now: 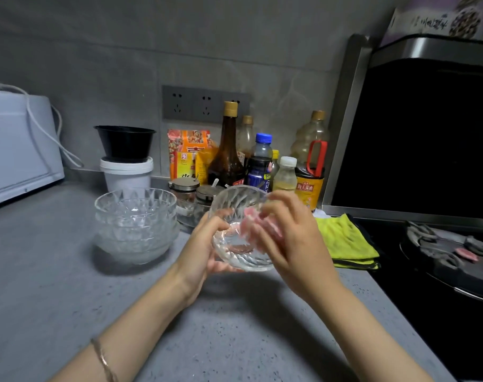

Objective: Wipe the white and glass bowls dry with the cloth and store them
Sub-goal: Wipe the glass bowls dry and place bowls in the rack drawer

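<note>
1. The left hand gripped a glass bowl by its rim, above the counter;
2. the right hand pinched a pink cloth inside that bowl;
3. a stack of glass bowls stood near, at left.

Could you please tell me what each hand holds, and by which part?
The left hand grips the clear ribbed glass bowl by its left rim; right hand holds a pink cloth inside it.
</note>
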### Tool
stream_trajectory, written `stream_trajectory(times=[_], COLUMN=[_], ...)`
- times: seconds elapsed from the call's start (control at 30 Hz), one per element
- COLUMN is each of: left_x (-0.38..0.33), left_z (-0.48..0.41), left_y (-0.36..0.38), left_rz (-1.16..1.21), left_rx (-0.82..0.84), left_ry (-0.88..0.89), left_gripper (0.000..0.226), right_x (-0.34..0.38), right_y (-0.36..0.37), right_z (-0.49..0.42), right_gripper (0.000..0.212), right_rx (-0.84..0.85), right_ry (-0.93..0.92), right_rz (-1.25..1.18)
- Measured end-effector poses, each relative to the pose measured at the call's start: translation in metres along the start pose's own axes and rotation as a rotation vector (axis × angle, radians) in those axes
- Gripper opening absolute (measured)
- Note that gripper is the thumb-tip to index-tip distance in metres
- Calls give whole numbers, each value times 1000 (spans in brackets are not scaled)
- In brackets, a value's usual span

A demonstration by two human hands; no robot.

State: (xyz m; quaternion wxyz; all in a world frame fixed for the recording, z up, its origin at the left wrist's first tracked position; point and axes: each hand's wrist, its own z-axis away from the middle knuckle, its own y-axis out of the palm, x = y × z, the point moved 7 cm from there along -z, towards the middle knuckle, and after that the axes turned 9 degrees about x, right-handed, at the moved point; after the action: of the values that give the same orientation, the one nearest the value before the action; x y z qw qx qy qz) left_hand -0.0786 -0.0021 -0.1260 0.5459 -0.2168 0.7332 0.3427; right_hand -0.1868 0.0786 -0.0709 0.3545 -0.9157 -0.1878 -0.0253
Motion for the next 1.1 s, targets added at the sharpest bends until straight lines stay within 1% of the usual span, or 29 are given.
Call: stream_trajectory(times=[0.03, 0.1, 0.13, 0.2, 0.27, 0.33, 0.37, 0.4, 0.43, 0.5, 0.53, 0.57, 0.6, 0.67, 0.73, 0.77, 0.83, 0.9, 1.0, 1.1], left_x=[-1, -6, -9, -14, -20, -24, -27, -31, -35, -46, -53, -60, -64, -69, -67, -64, -56, -51, -44, -34], left_z=[0, 0, 1, 3, 7, 11, 13, 15, 15, 18, 22, 26, 29, 36, 40, 41, 45, 48, 52, 57], left_y=[-3, -7, -8, -9, -8, -5, -3, 2, 6, 9, 9, 9, 7, 6, 7, 8, 10, 12, 5, 5], left_rz=[-4, 7, 11, 13, 19, -24, -33, -15, 11, 60, 65, 43, 8, -77, -165, -189, -182, -160, -105, -6], left_rx=[-23, -83, -119, -178, -216, -248, -247, -220, -188, -165, -155, -140, -125, -91, -24, 7, 53, 51, -42, -69], left_ry=[23, 93, 127, 187, 265, 338, 361, 379, 388, 418, 429, 435, 430, 387, 282, 212, 113, 77, 111, 164], left_gripper=[42, 28, 25, 24, 27, 41, 48, 49, 46, 27, 24, 26, 28, 27, 24, 22, 22, 28, 46, 60], right_x=[6, 14, 17, 21, 34, 51, 61, 69, 77, 86, 87, 85, 80, 66, 50, 44, 43, 49, 60, 74], right_y=[2, 9, 11, 13, 15, 23, 24, 23, 21, 17, 13, 9, 4, -9, -17, -20, -23, -20, -14, -12], right_z=[-1, 2, 5, 12, 20, 27, 28, 28, 28, 29, 30, 29, 28, 24, 22, 23, 25, 28, 30, 30], right_gripper=[32, 40, 42, 46, 50, 54, 55, 54, 54, 55, 56, 56, 52, 44, 48, 50, 52, 51, 46, 35], right_rx=[50, 167, 216, 304, 367, 391, 373, 344, 318, 305, 331, 360, 371, 377, 456, 487, 495, 468, 447, 375], right_ry=[-52, -148, -168, -132, -67, -3, 25, 45, 48, -13, -52, -97, -156, -292, -401, -443, -477, -462, -429, -397], right_rz=[116, 235, 280, 335, 332, 261, 220, 177, 140, 104, 109, 143, 222, 463, 664, 714, 749, 765, 709, 596])
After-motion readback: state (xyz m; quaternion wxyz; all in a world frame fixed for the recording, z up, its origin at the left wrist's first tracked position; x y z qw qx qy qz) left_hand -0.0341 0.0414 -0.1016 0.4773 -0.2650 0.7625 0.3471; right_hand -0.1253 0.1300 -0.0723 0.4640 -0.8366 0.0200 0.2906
